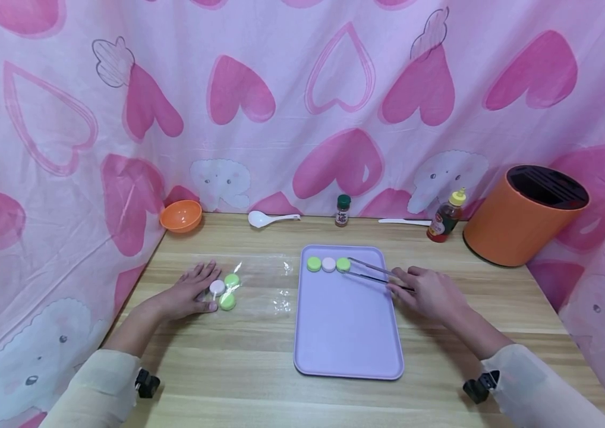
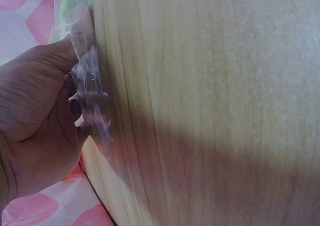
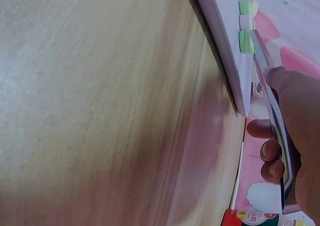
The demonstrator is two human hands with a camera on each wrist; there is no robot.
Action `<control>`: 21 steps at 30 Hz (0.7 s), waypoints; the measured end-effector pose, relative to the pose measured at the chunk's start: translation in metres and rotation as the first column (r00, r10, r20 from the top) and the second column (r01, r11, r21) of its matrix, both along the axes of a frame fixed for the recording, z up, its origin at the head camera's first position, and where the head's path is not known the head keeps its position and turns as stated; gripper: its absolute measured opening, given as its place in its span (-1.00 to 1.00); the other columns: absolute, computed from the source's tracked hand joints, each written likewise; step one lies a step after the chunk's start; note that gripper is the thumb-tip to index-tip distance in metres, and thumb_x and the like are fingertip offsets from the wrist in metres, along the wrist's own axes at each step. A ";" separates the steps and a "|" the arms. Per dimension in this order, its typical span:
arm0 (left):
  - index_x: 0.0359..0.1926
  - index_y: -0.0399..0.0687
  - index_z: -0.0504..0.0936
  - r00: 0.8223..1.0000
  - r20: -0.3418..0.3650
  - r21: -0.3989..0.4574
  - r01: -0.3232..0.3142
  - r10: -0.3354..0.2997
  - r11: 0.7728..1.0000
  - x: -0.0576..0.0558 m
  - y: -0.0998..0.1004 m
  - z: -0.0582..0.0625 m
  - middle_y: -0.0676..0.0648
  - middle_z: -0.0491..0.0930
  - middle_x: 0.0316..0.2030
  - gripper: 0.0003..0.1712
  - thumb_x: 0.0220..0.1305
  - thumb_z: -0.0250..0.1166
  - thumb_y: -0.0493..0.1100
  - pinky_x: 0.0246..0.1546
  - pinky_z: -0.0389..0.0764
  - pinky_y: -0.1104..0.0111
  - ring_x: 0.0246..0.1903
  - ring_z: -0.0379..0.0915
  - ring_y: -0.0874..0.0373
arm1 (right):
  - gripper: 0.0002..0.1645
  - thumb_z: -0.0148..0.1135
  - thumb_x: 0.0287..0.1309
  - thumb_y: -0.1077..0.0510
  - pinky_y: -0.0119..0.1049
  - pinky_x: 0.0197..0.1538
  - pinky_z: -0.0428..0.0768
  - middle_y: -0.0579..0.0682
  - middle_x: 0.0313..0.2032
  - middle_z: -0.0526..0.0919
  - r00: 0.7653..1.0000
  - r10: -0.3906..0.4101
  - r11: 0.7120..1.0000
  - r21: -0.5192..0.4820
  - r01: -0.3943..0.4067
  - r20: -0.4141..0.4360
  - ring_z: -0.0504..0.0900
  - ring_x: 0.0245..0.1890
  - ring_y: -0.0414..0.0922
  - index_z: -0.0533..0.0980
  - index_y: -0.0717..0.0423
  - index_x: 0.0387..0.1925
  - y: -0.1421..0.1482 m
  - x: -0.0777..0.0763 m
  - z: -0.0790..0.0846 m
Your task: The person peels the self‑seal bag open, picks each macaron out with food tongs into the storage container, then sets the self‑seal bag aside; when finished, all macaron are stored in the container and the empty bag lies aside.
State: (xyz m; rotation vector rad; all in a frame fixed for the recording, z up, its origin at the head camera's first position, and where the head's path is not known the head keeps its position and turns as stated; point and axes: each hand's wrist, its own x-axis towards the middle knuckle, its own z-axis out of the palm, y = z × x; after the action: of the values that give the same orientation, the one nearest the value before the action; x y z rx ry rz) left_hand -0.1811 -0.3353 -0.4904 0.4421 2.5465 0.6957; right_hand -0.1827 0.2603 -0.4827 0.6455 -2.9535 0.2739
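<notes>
My left hand [image 1: 191, 291] lies with fingers spread on the left end of a clear plastic bag [image 1: 262, 288], thumb beside the sweets in it. The bag contains two green macarons [image 1: 227, 301] and a pale pink macaron [image 1: 217, 288]. My right hand [image 1: 433, 292] holds metal tongs [image 1: 372, 266] over the right edge of a lilac tray [image 1: 347, 333]. The tong tips stand either side of a green macaron [image 1: 343, 264], the right end of a row on the tray. Left of it sit a pale macaron [image 1: 328, 264] and another green macaron [image 1: 314, 264].
Along the back of the table are an orange bowl [image 1: 181, 216], a white spoon [image 1: 265, 220], a green-capped spice jar [image 1: 342, 211], a white knife [image 1: 404, 222] and a yellow-capped sauce bottle [image 1: 446, 217]. An orange knife block [image 1: 516, 220] stands at the back right, before a pink heart-patterned curtain.
</notes>
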 end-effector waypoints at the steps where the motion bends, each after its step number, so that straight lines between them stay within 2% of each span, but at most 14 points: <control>1: 0.79 -0.18 -0.02 1.000 0.000 -0.001 0.001 -0.001 1.000 0.000 0.000 0.000 -0.34 -0.31 0.80 0.17 0.50 0.42 0.22 0.69 -0.46 -0.43 0.75 -0.58 -0.49 | -0.34 0.49 0.41 -0.24 -0.02 -0.22 0.88 0.21 -0.05 0.87 1.000 0.005 1.000 0.001 -0.005 -0.006 0.84 -0.32 0.07 0.70 0.00 0.37 -0.001 0.000 0.001; 7: 0.78 -0.19 -0.01 1.000 -0.003 -0.001 0.000 0.000 1.000 0.001 0.001 0.001 -0.35 -0.31 0.80 0.17 0.50 0.42 0.21 0.69 -0.46 -0.43 0.75 -0.57 -0.50 | -0.38 0.50 0.41 -0.22 -0.30 -0.47 0.62 0.12 -0.18 0.86 0.999 0.037 0.999 0.010 -0.037 -0.024 0.65 -0.53 -0.14 0.72 -0.02 0.35 -0.011 -0.001 0.007; 12: 0.79 -0.17 -0.02 1.000 0.004 0.000 -0.007 0.007 1.000 0.002 0.001 0.002 -0.34 -0.31 0.80 0.17 0.50 0.42 0.20 0.69 -0.46 -0.42 0.75 -0.58 -0.48 | -0.43 0.51 0.40 -0.22 -0.24 -0.41 0.75 0.07 -0.18 0.87 0.996 0.078 0.997 0.018 -0.077 -0.035 0.73 -0.47 -0.11 0.75 -0.09 0.31 -0.024 -0.004 0.010; 15: 0.79 -0.17 -0.02 1.000 0.009 0.001 -0.011 0.011 1.000 0.001 0.002 0.003 -0.34 -0.31 0.80 0.16 0.50 0.42 0.20 0.69 -0.46 -0.42 0.75 -0.59 -0.48 | -0.45 0.50 0.41 -0.23 -0.17 -0.28 0.85 0.07 -0.14 0.89 0.994 0.099 0.995 0.021 -0.098 -0.039 0.82 -0.38 -0.07 0.76 -0.11 0.29 -0.033 -0.006 0.010; 20: 0.79 -0.15 -0.02 1.000 0.014 -0.004 -0.015 0.015 1.000 0.000 0.001 0.002 -0.32 -0.31 0.81 0.16 0.51 0.41 0.21 0.70 -0.45 -0.42 0.76 -0.58 -0.47 | -0.46 0.47 0.44 -0.24 -0.05 -0.15 0.89 0.09 -0.06 0.90 0.990 0.134 0.991 0.033 -0.132 -0.040 0.89 -0.24 0.01 0.76 -0.11 0.29 -0.050 -0.008 0.011; 21: 0.79 -0.14 -0.02 1.000 0.014 -0.004 -0.016 0.016 1.000 0.000 0.001 0.002 -0.32 -0.31 0.81 0.16 0.51 0.41 0.21 0.70 -0.45 -0.42 0.76 -0.58 -0.47 | -0.46 0.46 0.44 -0.24 -0.07 -0.17 0.89 0.07 -0.07 0.90 0.989 0.143 0.989 0.034 -0.142 -0.041 0.87 -0.28 -0.01 0.77 -0.10 0.29 -0.053 -0.009 0.012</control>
State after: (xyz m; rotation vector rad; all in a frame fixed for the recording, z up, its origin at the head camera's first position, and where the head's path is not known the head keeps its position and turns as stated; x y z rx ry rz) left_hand -0.1812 -0.3346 -0.4888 0.4149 2.5404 0.6970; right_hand -0.1915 0.2073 -0.4712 0.8572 -2.8804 0.2232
